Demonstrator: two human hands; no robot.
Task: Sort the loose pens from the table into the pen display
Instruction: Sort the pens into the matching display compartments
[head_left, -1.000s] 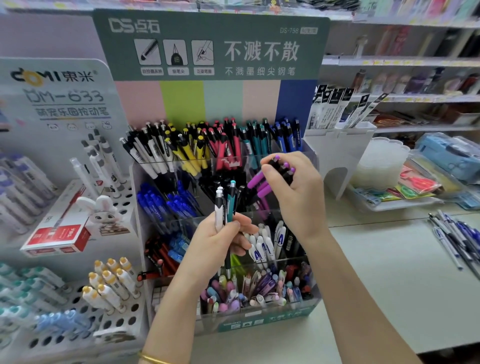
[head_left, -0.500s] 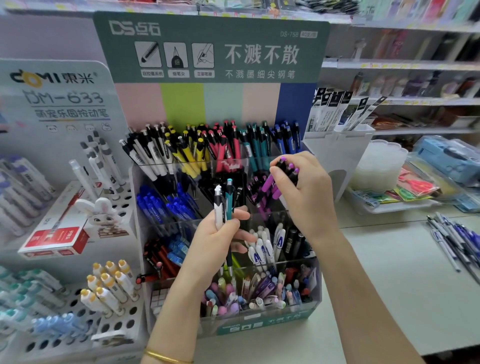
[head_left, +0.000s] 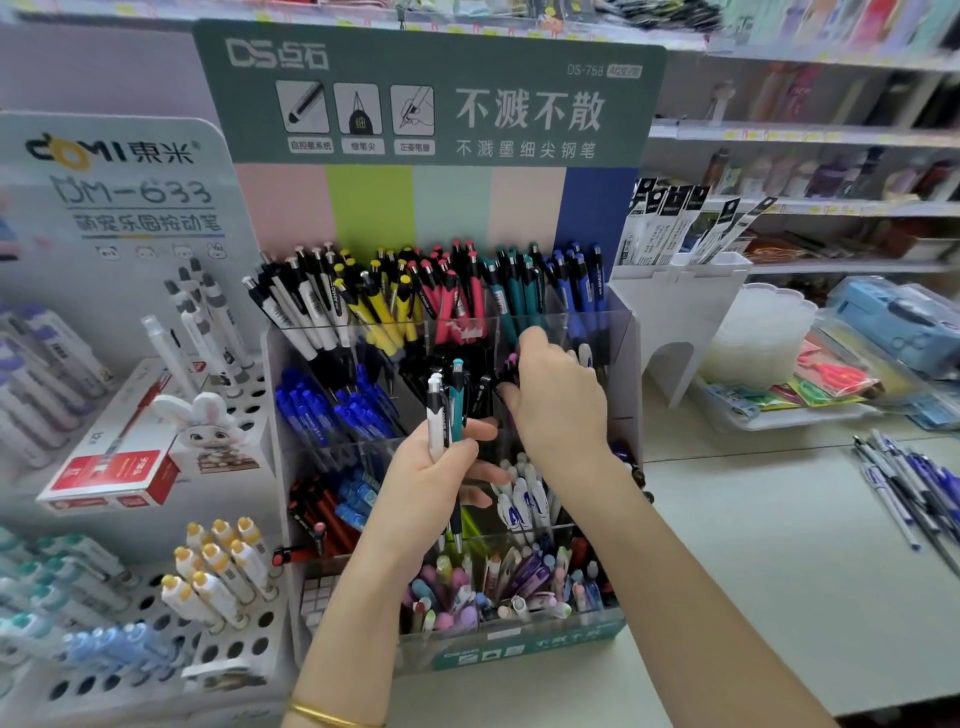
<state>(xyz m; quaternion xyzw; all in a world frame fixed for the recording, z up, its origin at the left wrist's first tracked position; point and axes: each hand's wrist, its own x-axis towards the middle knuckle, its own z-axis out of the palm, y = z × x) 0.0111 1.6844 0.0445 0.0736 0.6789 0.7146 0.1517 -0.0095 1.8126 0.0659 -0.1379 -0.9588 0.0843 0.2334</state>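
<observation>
A white pen (head_left: 435, 410) and a teal pen (head_left: 457, 400) stand upright, side by side, in the left hand (head_left: 431, 483), whose fingers and thumb wrap closely round their lower barrels in front of the pen display's (head_left: 519, 647) middle tiers. The right hand (head_left: 558, 400) reaches into the second tier from the top, towards the display's right side, with its fingers curled down over the tops of purple pens (head_left: 511, 364) and the thumb closing on them from below. More loose pens (head_left: 904, 483), blue, white and dark, lie in a heap by the right edge of the table (head_left: 753, 571), well apart from the display. The display stands towards the table's left. Just beside it on the left is a white perforated stand (head_left: 234, 649) with yellow-capped pens (head_left: 218, 566), a rabbit figure (head_left: 208, 421) and a red box (head_left: 111, 467).
</observation>
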